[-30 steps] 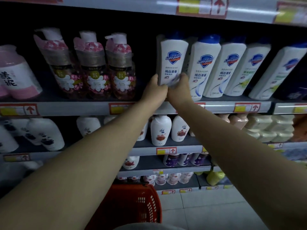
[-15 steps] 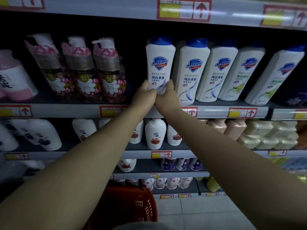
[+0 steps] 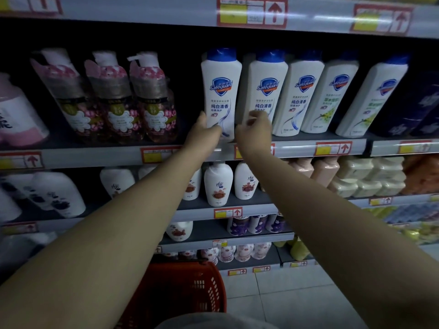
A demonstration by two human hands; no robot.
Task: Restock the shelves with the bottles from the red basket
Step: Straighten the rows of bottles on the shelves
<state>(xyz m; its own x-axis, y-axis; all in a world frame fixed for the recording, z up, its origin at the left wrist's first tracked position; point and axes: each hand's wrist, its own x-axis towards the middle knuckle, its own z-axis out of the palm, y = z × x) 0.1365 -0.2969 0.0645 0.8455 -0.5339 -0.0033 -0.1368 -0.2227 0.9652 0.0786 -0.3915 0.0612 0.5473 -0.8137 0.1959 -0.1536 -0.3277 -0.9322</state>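
Note:
A white Safeguard bottle [image 3: 221, 91] with a blue cap stands upright on the upper shelf [image 3: 95, 156], leftmost in a row of like bottles. My left hand [image 3: 203, 133] holds its lower left corner, thumb up along the side. My right hand [image 3: 255, 130] is off the bottle, just to its right, fingers loosely curled and holding nothing, in front of the second Safeguard bottle [image 3: 267, 91]. The red basket [image 3: 185, 293] sits low between my arms; its inside is hidden from here.
Pink pump bottles [image 3: 118, 100] stand left of a gap beside the Safeguard row. Lower shelves carry white bottles [image 3: 218, 184] and peach and cream packs [image 3: 370, 176]. A shelf edge with price tags [image 3: 251, 13] runs overhead. Pale floor tiles [image 3: 285, 293] lie at the lower right.
The bottle has been set upright on the shelf. My right hand has let go and moved off to the right; my left hand stays at the bottle's base.

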